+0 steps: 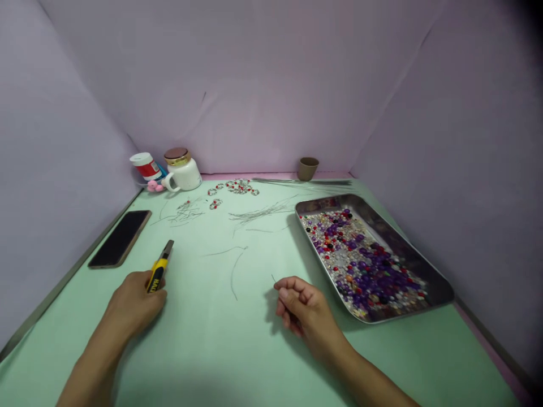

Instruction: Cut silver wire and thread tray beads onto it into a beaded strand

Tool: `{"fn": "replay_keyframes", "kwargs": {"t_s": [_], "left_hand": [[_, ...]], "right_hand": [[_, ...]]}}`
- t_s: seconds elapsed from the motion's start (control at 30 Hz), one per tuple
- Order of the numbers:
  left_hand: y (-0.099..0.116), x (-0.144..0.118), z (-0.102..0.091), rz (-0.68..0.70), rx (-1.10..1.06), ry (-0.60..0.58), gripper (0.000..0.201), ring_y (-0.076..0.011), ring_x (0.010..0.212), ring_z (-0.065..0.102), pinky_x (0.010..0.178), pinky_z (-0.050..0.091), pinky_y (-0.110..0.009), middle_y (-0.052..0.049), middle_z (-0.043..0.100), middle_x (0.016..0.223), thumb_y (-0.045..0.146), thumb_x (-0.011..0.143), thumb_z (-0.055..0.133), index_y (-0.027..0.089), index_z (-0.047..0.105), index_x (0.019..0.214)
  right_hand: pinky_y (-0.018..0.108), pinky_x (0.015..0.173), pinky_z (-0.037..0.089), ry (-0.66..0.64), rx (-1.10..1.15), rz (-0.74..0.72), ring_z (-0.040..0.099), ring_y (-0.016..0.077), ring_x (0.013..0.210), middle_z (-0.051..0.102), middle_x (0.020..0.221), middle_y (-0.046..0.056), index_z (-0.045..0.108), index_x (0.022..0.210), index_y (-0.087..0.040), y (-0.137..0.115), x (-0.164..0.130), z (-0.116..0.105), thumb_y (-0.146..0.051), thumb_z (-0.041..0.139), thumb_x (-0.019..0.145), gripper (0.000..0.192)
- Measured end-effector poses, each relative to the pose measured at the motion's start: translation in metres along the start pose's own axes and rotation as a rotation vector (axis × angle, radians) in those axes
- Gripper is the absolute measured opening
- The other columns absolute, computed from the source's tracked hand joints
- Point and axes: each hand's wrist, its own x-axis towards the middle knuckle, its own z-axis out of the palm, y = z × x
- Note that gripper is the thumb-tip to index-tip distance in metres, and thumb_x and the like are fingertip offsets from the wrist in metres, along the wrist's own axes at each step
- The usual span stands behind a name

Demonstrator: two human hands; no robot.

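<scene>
At the left, my left hand (138, 302) is wrapped round a yellow and black utility knife (159, 271), its tip pointing away from me. My right hand (307, 316) pinches a short piece of thin wire (274, 278) between thumb and forefinger, left of the bead tray. Between the hands, slightly farther off, a bent thin wire (233, 271) lies on the green table. A metal tray (373, 216) holds a mix of purple, red, white and black beads (360, 263) to the right of my right hand.
A phone (120, 240) lies at the left. Behind it stand a white mug (185, 175) with a lid, a red-and-white tub (148, 169) and a pink figure (155, 186). Beaded rings (241, 186), loose wires (263, 212), long wires (326, 182) and a brown cup (307, 168) sit farther back.
</scene>
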Motion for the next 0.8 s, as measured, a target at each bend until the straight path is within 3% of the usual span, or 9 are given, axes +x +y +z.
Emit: {"fn": "replay_keyframes", "kwargs": {"t_s": [0.07,0.13,0.2,0.27,0.33,0.4,0.47,0.67,0.8], "left_hand": [[0.007,-0.009,-0.003,-0.081,-0.316,-0.111,0.019,-0.0207,0.055,0.050,0.053,0.038,-0.034,-0.004,0.054,0.066,0.025,0.058,0.052,0.022,0.055,0.076],[0.018,-0.021,-0.001,-0.015,-0.712,-0.293,0.020,-0.0197,0.061,0.052,0.056,0.042,-0.034,-0.004,0.057,0.076,0.028,0.058,0.053,0.022,0.054,0.076],[0.029,-0.032,0.004,0.057,-0.913,-0.475,0.025,-0.0199,0.062,0.053,0.057,0.044,-0.035,-0.007,0.059,0.085,0.026,0.054,0.051,0.022,0.057,0.079],[0.039,-0.042,0.011,0.120,-0.890,-0.605,0.037,-0.0202,0.063,0.054,0.061,0.045,-0.035,-0.008,0.060,0.091,0.020,0.050,0.049,0.021,0.060,0.085],[0.045,-0.053,0.017,0.216,-0.717,-0.651,0.048,-0.0227,0.075,0.056,0.073,0.045,-0.037,-0.006,0.059,0.103,0.013,0.047,0.046,0.023,0.061,0.092],[0.048,-0.064,0.021,0.350,-0.542,-0.631,0.055,-0.0274,0.100,0.050,0.090,0.036,-0.037,-0.002,0.052,0.118,0.010,0.048,0.045,0.026,0.061,0.098],[0.049,-0.076,0.024,0.419,-0.462,-0.573,0.059,-0.0297,0.114,0.040,0.097,0.030,-0.037,0.000,0.046,0.127,0.010,0.050,0.044,0.029,0.059,0.104],[0.063,-0.095,0.027,0.500,-0.407,-0.560,0.055,-0.0271,0.109,0.046,0.086,0.041,-0.031,0.001,0.054,0.116,0.010,0.049,0.038,0.030,0.061,0.095],[0.068,-0.094,0.033,0.565,-0.355,-0.527,0.061,-0.0255,0.107,0.047,0.087,0.041,-0.030,0.000,0.055,0.114,0.006,0.046,0.036,0.027,0.060,0.099]], "right_hand": [[0.013,0.027,0.026,-0.019,-0.010,0.000,0.044,0.0060,0.033,0.055,0.049,-0.001,0.053,0.075,-0.013,-0.001,0.000,-0.002,-0.043,0.066,0.063,0.034],[0.014,0.027,0.029,-0.045,0.001,-0.006,0.045,0.0064,0.034,0.055,0.049,-0.001,0.052,0.071,-0.014,-0.002,0.000,-0.004,-0.041,0.065,0.064,0.031],[0.014,0.028,0.031,-0.044,0.026,-0.024,0.045,0.0066,0.037,0.055,0.051,-0.001,0.051,0.068,-0.014,-0.002,0.000,-0.005,-0.038,0.065,0.065,0.028],[0.015,0.030,0.035,-0.018,0.039,-0.064,0.045,0.0071,0.041,0.053,0.052,-0.002,0.052,0.065,-0.014,-0.001,0.000,-0.006,-0.036,0.065,0.064,0.025],[0.016,0.034,0.037,0.005,0.036,-0.107,0.045,0.0070,0.043,0.050,0.050,-0.002,0.054,0.065,-0.014,0.000,0.001,-0.007,-0.035,0.066,0.065,0.024],[0.017,0.037,0.038,0.019,0.029,-0.129,0.043,0.0062,0.041,0.049,0.047,-0.003,0.055,0.066,-0.014,0.000,0.003,-0.008,-0.035,0.066,0.065,0.024],[0.017,0.037,0.037,0.027,0.028,-0.124,0.041,0.0057,0.040,0.049,0.046,-0.004,0.055,0.066,-0.014,0.001,0.003,-0.009,-0.036,0.066,0.065,0.025],[0.018,0.036,0.036,-0.011,0.016,-0.106,0.041,0.0063,0.038,0.048,0.044,-0.004,0.060,0.076,-0.012,-0.001,0.001,-0.007,-0.038,0.066,0.063,0.029],[0.018,0.033,0.033,-0.005,-0.017,-0.119,0.038,0.0056,0.035,0.045,0.041,-0.005,0.058,0.069,-0.013,-0.003,-0.002,-0.004,-0.038,0.067,0.060,0.028]]}}
